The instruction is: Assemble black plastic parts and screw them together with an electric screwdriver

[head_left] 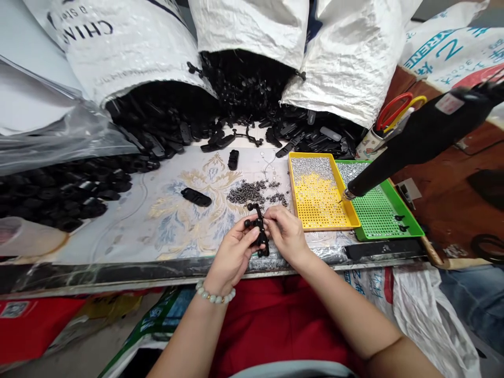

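Note:
My left hand [240, 247] is closed around a black plastic part with knobbed arms [260, 226], held just above the front of the table. At the part's right side, the fingers of my right hand [285, 231] are pinched together against it. Whatever small thing those fingertips may hold is hidden. Beyond the hands lies a loose pile of small dark metal pieces [248, 192]. An oblong black plastic piece [196, 197] rests on the patterned cloth to the left, and a smaller black block [233, 159] lies farther back.
To the right are a yellow tray [350, 218] and a green tray [415, 228] with small silvery pieces. A black power screwdriver [378, 170] hangs over them. White sacks [252, 26] spill black parts at the back. A clear plastic cup [31, 236] lies left.

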A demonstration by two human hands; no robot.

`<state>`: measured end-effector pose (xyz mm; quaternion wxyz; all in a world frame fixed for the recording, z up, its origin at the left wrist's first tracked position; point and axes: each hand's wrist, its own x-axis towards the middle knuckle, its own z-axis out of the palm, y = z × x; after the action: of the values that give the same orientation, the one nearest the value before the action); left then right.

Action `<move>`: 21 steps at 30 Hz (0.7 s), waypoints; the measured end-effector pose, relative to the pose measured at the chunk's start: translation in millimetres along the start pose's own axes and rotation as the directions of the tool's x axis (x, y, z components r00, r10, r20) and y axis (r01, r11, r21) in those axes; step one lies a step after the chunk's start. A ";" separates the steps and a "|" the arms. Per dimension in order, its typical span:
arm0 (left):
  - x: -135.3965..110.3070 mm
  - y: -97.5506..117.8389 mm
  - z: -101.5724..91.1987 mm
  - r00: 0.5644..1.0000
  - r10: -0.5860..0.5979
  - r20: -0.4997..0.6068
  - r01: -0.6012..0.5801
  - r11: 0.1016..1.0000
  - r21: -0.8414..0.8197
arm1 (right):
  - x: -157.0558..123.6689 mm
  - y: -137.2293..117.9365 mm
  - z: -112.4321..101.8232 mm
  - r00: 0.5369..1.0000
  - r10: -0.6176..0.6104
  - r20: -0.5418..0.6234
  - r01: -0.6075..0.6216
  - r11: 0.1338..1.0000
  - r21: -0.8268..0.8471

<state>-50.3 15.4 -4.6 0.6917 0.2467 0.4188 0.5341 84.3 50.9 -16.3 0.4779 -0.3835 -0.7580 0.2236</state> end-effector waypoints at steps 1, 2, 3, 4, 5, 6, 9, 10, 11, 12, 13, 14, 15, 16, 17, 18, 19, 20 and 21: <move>-0.1 0.3 -0.8 1.000 -0.002 0.014 0.002 1.000 0.001 | -0.2 0.0 0.0 1.000 -0.003 -0.001 0.003 1.000 -0.006; -0.1 0.5 -1.5 1.000 0.000 0.026 0.000 1.000 0.002 | -0.2 -0.1 0.0 1.000 -0.003 -0.007 0.003 1.000 -0.009; -0.1 0.5 -1.9 0.999 0.004 0.033 -0.004 1.000 0.001 | -0.2 -0.3 0.0 1.000 -0.001 -0.014 0.001 1.000 -0.007; 0.0 0.3 -2.1 0.999 0.008 0.037 -0.008 1.000 -0.002 | 0.0 -0.7 0.0 1.000 0.002 -0.019 -0.002 1.000 0.001; 0.1 -0.2 -2.1 0.999 0.015 0.035 -0.015 1.000 -0.007 | 0.3 -1.0 -0.1 1.000 0.006 -0.020 -0.005 1.000 0.016; 0.2 -0.7 -2.0 0.999 0.020 0.030 -0.020 1.000 -0.013 | 0.5 -1.4 -0.1 1.000 0.013 -0.020 -0.012 0.999 0.036; 0.6 -3.0 -1.3 0.999 0.035 0.010 -0.035 0.999 -0.023 | 1.4 -2.1 0.1 0.998 0.062 -0.019 -0.060 0.993 0.104; 0.7 -3.7 -1.0 0.999 0.039 0.004 -0.039 0.999 -0.022 | 1.7 -2.1 0.4 0.996 0.085 -0.017 -0.082 0.989 0.126; 0.8 -4.2 -0.8 0.999 0.042 0.000 -0.042 0.999 -0.019 | 2.0 -2.0 0.7 0.994 0.106 -0.010 -0.104 0.984 0.145; 0.9 -4.7 -0.5 0.999 0.046 -0.004 -0.046 0.999 -0.014 | 2.3 -1.8 1.1 0.992 0.123 0.000 -0.122 0.980 0.159; 1.0 -5.0 -0.2 0.999 0.051 -0.011 -0.051 0.999 -0.010 | 2.7 -1.5 1.4 0.991 0.136 0.012 -0.136 0.976 0.169; 0.9 -5.2 0.1 0.998 0.055 -0.019 -0.055 0.998 -0.005 | 3.2 -1.2 1.5 0.989 0.145 0.022 -0.147 0.974 0.173; 0.9 -5.5 0.4 0.998 0.060 -0.028 -0.060 0.998 0.000 | 3.7 -0.9 1.2 0.988 0.152 0.029 -0.154 0.973 0.172; 0.8 -5.8 0.7 0.997 0.065 -0.037 -0.065 0.998 0.006 | 4.3 -0.9 0.4 0.987 0.154 0.035 -0.158 0.973 0.166; 0.7 -6.1 0.9 0.997 0.069 -0.043 -0.069 0.998 0.013 | 4.8 -1.2 -0.9 0.988 0.150 0.041 -0.154 0.976 0.153; 0.6 -6.5 1.1 0.996 0.074 -0.045 -0.073 0.997 0.022 | 5.3 -1.8 -2.8 0.990 0.132 0.045 -0.137 0.982 0.129; 0.5 -7.1 1.3 0.996 0.080 -0.042 -0.079 0.996 0.034 | 5.7 -2.9 -5.3 0.993 0.103 0.052 -0.107 0.990 0.093; 0.4 -7.6 1.5 0.996 0.089 -0.033 -0.087 0.995 0.050 | 6.0 -4.3 -8.2 0.996 0.065 0.065 -0.068 0.997 0.045; 0.4 -8.3 1.7 0.995 0.098 -0.023 -0.096 0.993 0.070 | 6.4 -6.2 -11.4 0.996 0.027 0.083 -0.026 1.000 -0.006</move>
<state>-44.4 13.5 -10.4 0.6504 0.2836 0.4336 0.5555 90.7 51.9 -3.3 0.4418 -0.3851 -0.7727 0.2438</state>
